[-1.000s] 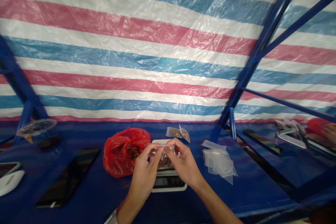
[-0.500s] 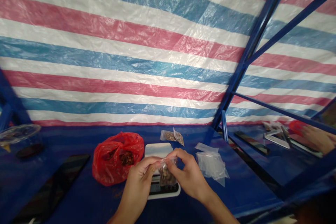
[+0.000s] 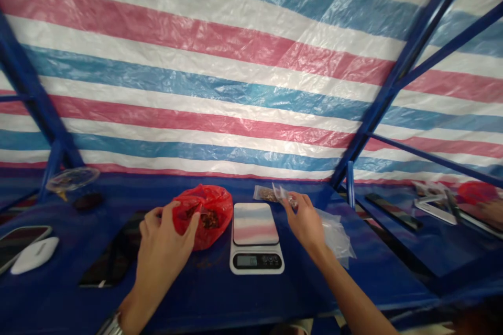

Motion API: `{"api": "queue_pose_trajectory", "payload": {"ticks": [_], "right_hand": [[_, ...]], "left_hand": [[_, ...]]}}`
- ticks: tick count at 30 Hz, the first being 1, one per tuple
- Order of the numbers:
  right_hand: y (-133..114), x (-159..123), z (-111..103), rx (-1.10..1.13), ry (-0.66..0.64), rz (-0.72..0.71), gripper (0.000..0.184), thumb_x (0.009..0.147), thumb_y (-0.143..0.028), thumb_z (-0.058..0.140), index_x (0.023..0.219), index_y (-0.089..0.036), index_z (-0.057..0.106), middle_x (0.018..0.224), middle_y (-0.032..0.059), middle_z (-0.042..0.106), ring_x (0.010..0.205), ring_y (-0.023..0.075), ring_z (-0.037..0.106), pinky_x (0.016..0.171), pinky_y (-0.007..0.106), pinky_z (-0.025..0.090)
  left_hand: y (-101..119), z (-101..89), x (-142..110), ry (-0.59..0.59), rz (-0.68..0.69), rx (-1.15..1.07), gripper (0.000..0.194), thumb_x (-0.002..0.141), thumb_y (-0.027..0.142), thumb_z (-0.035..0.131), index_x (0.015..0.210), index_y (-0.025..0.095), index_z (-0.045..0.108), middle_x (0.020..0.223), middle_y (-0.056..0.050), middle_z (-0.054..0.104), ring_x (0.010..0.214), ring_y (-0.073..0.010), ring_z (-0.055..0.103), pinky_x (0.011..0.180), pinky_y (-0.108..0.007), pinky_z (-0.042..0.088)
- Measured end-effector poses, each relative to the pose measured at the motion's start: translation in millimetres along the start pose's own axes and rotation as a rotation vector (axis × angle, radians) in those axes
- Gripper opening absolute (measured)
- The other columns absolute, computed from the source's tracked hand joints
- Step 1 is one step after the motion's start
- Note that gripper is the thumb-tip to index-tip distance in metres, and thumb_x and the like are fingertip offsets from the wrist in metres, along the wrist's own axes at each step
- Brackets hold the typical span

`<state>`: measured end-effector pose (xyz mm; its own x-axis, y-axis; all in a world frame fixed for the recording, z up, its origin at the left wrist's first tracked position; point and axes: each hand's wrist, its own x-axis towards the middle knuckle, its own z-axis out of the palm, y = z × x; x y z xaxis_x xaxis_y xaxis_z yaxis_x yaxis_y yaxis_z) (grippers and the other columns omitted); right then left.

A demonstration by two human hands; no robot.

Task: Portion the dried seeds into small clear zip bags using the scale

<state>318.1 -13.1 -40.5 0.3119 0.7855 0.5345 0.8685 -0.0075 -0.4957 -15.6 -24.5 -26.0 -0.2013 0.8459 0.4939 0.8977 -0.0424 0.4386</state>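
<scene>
My left hand [image 3: 167, 243] is at the near left edge of a red plastic bag [image 3: 220, 201], thumb and fingers apart, fingertips touching the plastic. Brown dried bits [image 3: 209, 219] lie inside the bag's opening. My right hand [image 3: 306, 222] reaches behind and right of the scale, closed on a small clear zip bag [image 3: 293, 201] with brown contents, mostly hidden by the fingers. A filled small bag [image 3: 267, 193] lies just left of it. Between my hands stands a white kitchen scale [image 3: 257, 241], its shiny plate bare and its display lit.
Clear flat bags [image 3: 336, 238] lie under and beyond my right forearm. On the left are a black phone-like slab [image 3: 112, 261], a white case [image 3: 36, 255], another phone [image 3: 19, 238] and a clear plastic lid [image 3: 73, 179]. A blue frame post [image 3: 377, 99] rises at right.
My hands have parted from over the scale. The left went left to the red bag; the right carried the filled zip bag back and right to the other packets.
</scene>
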Motion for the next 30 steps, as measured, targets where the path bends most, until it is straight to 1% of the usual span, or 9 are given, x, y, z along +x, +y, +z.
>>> {"api": "queue_pose_trajectory", "payload": {"ticks": [3, 7, 10, 12, 17, 23, 27, 28, 30], "right_hand": [[-48.2, -12.4, 12.1, 0.049, -0.099, -0.148, 0.030, 0.103, -0.038, 0.048, 0.121, -0.024, 0.066, 0.120, 0.0107, 0.068, 0.096, 0.0255, 0.070, 0.080, 0.036, 0.053], [-125.3, -12.0, 36.9, 0.080, -0.312, -0.442, 0.029, 0.101, -0.032, 0.054, 0.128, -0.025, 0.064, 0.126, 0.0107, 0.066, 0.115, 0.0275, 0.065, 0.101, 0.041, 0.050], [-157.9, 4.6, 58.1, -0.092, -0.496, -0.468, 0.038, 0.091, -0.021, 0.065, 0.129, -0.021, 0.064, 0.118, 0.0132, 0.069, 0.105, 0.0300, 0.069, 0.092, 0.041, 0.053], [-163.4, 18.2, 63.4, -0.119, -0.519, -0.440, 0.036, 0.090, -0.009, 0.057, 0.124, -0.019, 0.065, 0.112, 0.0123, 0.071, 0.098, 0.0269, 0.071, 0.088, 0.037, 0.053], [-154.0, 34.5, 51.2, -0.034, -0.421, -0.334, 0.039, 0.098, -0.009, 0.043, 0.130, -0.019, 0.061, 0.125, 0.0120, 0.066, 0.107, 0.0230, 0.069, 0.093, 0.032, 0.050], [-138.1, 10.1, 42.2, 0.006, -0.556, -0.268, 0.031, 0.093, -0.015, 0.057, 0.121, -0.019, 0.069, 0.119, 0.0110, 0.068, 0.103, 0.0223, 0.069, 0.092, 0.033, 0.052], [-82.2, 10.4, 11.4, 0.292, -0.518, -0.306, 0.035, 0.095, -0.036, 0.065, 0.128, -0.024, 0.067, 0.119, 0.0051, 0.072, 0.094, 0.0164, 0.068, 0.084, 0.027, 0.054], [-60.4, 13.0, -1.4, 0.330, -0.446, -0.263, 0.035, 0.097, -0.037, 0.061, 0.129, -0.024, 0.066, 0.119, 0.0054, 0.072, 0.092, 0.0163, 0.068, 0.082, 0.027, 0.054], [-12.5, 18.8, -27.1, 0.135, -0.220, -0.100, 0.031, 0.099, -0.035, 0.055, 0.123, -0.022, 0.069, 0.116, 0.0073, 0.073, 0.093, 0.0183, 0.068, 0.084, 0.030, 0.054]], "left_hand": [[-3.3, 14.3, 2.9, -0.128, -0.096, -0.030, 0.065, 0.092, 0.053, 0.056, 0.147, 0.018, 0.048, 0.126, -0.021, 0.052, 0.113, -0.0394, 0.062, 0.092, -0.054, 0.055], [-5.0, 32.4, 15.2, -0.179, -0.008, -0.192, 0.053, 0.089, 0.017, 0.049, 0.142, 0.018, 0.050, 0.117, -0.015, 0.063, 0.114, -0.0313, 0.065, 0.098, -0.047, 0.054], [-7.4, 35.6, 26.4, -0.133, 0.056, -0.330, 0.057, 0.080, 0.002, 0.044, 0.133, 0.016, 0.056, 0.120, -0.014, 0.068, 0.117, -0.0284, 0.065, 0.107, -0.046, 0.050], [-8.8, 30.7, 32.7, -0.062, 0.027, -0.407, 0.057, 0.078, 0.001, 0.043, 0.130, 0.017, 0.058, 0.124, -0.012, 0.069, 0.119, -0.0270, 0.066, 0.110, -0.045, 0.049], [-15.8, 15.0, 42.0, 0.099, -0.045, -0.492, 0.051, 0.080, 0.009, 0.045, 0.127, 0.019, 0.061, 0.123, -0.010, 0.071, 0.117, -0.0251, 0.068, 0.112, -0.042, 0.049], [-46.5, 29.1, 39.1, -0.068, 0.121, -0.288, 0.055, 0.073, 0.015, 0.046, 0.125, 0.017, 0.065, 0.123, -0.015, 0.068, 0.119, -0.0316, 0.064, 0.113, -0.050, 0.048], [-62.7, 38.9, 40.9, -0.090, 0.212, -0.236, 0.053, 0.073, 0.024, 0.051, 0.123, 0.022, 0.067, 0.118, -0.013, 0.070, 0.121, -0.0344, 0.063, 0.113, -0.056, 0.048], [-62.5, 37.5, 40.5, -0.078, 0.227, -0.252, 0.051, 0.075, 0.027, 0.051, 0.124, 0.024, 0.067, 0.118, -0.011, 0.071, 0.120, -0.0335, 0.063, 0.113, -0.056, 0.048], [-55.1, 29.2, 36.7, -0.035, 0.269, -0.266, 0.049, 0.080, 0.036, 0.052, 0.126, 0.027, 0.066, 0.120, -0.009, 0.069, 0.120, -0.0336, 0.063, 0.112, -0.057, 0.049]]}}
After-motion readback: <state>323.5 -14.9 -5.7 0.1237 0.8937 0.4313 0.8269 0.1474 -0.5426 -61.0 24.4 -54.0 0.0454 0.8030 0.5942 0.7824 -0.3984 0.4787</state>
